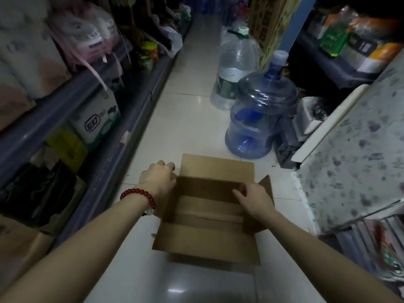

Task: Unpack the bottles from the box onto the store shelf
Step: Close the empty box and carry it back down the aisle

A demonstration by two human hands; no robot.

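Observation:
An open brown cardboard box (209,239) sits on the tiled aisle floor in front of me, its four flaps spread out. Only bare cardboard shows inside it; no bottles are visible there. My left hand (158,177), with a red bead bracelet on the wrist, grips the box's left flap at the far corner. Across the box, my right hand (254,199) holds the right flap, fingers curled over its inner edge. The store shelf (122,114) runs along the left side of the aisle.
Two large water jugs stand on the floor beyond the box: a blue one (262,112) and a clear one (236,66). Packaged goods (96,119) fill the left shelves. A speckled covered counter (354,154) and more shelves crowd the right.

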